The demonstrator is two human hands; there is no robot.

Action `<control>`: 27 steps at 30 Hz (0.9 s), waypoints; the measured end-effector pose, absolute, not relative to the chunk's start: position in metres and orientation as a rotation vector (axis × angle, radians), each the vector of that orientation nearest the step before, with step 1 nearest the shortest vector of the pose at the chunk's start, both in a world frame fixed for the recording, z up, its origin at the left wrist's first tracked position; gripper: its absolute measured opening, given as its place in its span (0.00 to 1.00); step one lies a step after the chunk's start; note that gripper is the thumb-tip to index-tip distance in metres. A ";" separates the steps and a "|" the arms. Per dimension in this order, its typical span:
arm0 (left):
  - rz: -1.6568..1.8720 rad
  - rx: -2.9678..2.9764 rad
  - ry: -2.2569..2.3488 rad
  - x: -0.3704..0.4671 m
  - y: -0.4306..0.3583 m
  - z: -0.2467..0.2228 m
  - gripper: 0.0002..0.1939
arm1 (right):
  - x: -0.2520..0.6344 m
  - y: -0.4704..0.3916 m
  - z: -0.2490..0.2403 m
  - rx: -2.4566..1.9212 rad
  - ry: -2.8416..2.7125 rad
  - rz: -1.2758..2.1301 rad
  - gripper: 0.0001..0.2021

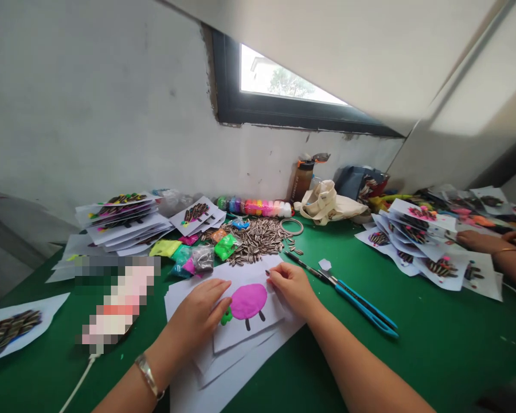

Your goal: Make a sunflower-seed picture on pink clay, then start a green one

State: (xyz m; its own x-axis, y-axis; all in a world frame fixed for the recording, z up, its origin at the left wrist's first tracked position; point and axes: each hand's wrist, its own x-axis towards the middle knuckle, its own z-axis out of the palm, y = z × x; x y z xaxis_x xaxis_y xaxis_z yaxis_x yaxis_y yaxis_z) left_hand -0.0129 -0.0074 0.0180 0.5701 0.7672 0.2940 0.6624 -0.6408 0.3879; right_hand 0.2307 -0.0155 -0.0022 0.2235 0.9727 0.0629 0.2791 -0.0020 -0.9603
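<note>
A sheet of white paper lies before me on other sheets. On it is a flat purple clay oval, with a small green clay piece at its left and two dark leg-like strips below. My left hand rests on the paper's left side, fingers stretched out, a fingertip near the green piece and holding nothing. Above the oval's upper right edge, my right hand pinches a small dark sunflower seed, mostly covered by the fingertips. A heap of sunflower seeds lies just beyond the paper.
Blue-handled tweezers and a dark pen lie right. Colored clay packets border the heap. Stacks of seed pictures stand left and right. A pixelated object with a cable lies left. Another person's hand is far right.
</note>
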 end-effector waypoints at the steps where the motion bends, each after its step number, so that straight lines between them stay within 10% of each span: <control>1: 0.634 2.554 1.215 -0.014 -0.006 0.018 0.19 | 0.233 -0.020 -0.003 -1.480 -1.229 0.883 0.11; 27: 0.851 2.436 1.199 -0.002 -0.019 0.024 0.21 | 0.199 -0.036 0.025 -1.319 -1.290 1.063 0.03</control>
